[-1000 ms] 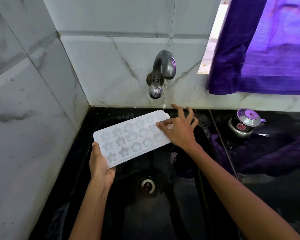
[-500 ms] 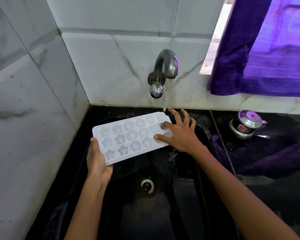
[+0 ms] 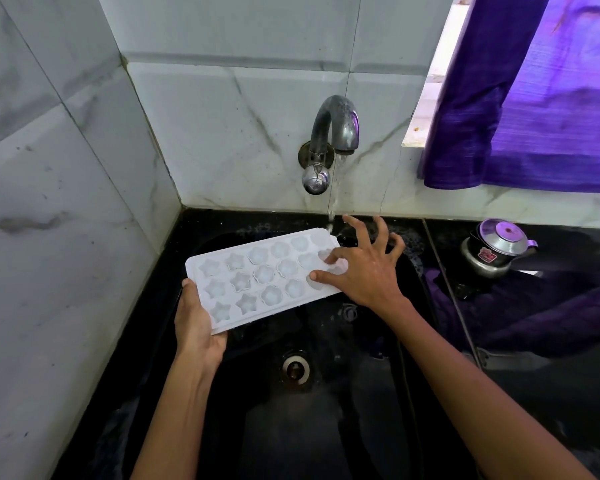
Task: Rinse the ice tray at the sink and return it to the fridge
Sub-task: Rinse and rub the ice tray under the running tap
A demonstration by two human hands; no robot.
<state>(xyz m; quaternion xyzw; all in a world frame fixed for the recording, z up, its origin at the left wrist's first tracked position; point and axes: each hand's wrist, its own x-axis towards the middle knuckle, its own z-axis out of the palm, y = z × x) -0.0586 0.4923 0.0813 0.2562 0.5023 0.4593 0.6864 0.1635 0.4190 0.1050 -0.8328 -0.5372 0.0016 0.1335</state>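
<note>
Ice tray (image 3: 257, 278): frame centre, above the sink (image 3: 326, 427), long axis lower left to upper right. Left hand (image 3: 196, 323) grips the lower-left end. Right hand (image 3: 364, 271), fingers spread, touches the upper-right end, nearest the tap (image 3: 336, 129) stream.

- Single head-worn view, wide-angle, looking forward and steeply down into black sink (image 3: 361, 427).
- Faces tiled back wall, tap (image 3: 333, 133) near frame centre.
- Close range: both forearms enter from bottom edge.
- Strong edge distortion; left wall bowed.
</note>
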